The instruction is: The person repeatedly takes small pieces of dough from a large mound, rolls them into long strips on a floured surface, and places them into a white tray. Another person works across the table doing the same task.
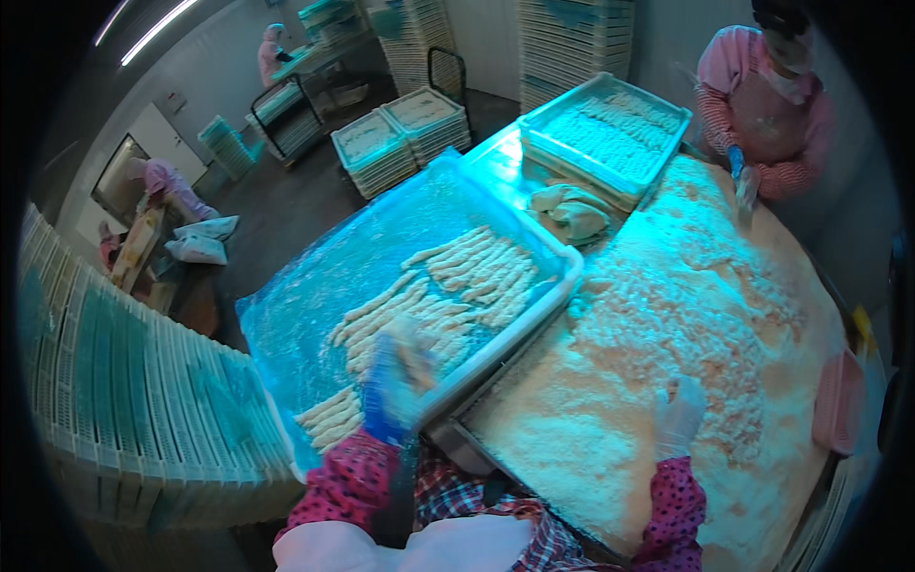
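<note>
My left hand, in a blue glove and blurred by motion, is over the near side of a white plastic tray lined with blue plastic sheet. Rows of breaded strips lie on the sheet around that hand; whether it holds a strip is unclear. My right hand, in a whitish glove, is over the heap of breadcrumbs on the worktable. Its fingers are curled, with what may be a small piece at the fingertips. Pinkish pieces are scattered among the crumbs.
Beyond the heap stands a co-worker with gloved hands at the crumbs. A second tray of breaded strips and a bundled cloth are at the back. A pink basket is at right, stacked trays at left.
</note>
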`<state>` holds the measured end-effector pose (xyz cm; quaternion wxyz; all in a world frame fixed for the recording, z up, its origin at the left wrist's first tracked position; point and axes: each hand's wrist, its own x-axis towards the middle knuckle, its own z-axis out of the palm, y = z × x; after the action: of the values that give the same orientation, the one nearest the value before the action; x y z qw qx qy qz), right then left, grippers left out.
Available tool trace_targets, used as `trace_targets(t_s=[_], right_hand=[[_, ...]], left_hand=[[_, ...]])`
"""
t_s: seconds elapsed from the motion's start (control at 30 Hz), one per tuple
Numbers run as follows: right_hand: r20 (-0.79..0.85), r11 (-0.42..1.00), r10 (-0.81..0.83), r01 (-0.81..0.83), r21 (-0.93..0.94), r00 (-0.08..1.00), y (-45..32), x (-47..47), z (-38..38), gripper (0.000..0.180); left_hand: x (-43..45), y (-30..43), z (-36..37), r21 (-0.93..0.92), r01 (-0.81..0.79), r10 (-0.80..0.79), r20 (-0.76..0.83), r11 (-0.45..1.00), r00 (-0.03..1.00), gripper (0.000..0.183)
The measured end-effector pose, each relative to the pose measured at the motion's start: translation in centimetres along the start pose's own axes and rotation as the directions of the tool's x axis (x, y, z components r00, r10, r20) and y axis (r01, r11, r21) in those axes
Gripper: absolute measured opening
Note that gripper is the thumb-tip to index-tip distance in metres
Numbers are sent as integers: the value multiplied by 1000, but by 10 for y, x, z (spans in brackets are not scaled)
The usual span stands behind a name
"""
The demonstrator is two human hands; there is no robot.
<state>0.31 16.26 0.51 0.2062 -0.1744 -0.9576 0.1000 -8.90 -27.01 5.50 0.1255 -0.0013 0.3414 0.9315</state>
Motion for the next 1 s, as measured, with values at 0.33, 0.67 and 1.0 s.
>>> trace_targets(t_s=[0.33, 0.67, 1.0], right_hand=[[348, 483, 386, -509, 713, 854, 28, 18, -18, 18], [594, 832, -118, -247, 497, 796, 42, -66, -78, 34], [227, 948, 127, -185, 260, 966, 47, -51, -52, 31]], left_hand=[[-89, 116, -120, 623, 416, 35, -580, 663, 814, 53], [-25, 0, 24, 918, -92, 26, 89, 387, 996, 58], [0, -285, 93, 728, -632, -439, 675, 266, 593, 59]])
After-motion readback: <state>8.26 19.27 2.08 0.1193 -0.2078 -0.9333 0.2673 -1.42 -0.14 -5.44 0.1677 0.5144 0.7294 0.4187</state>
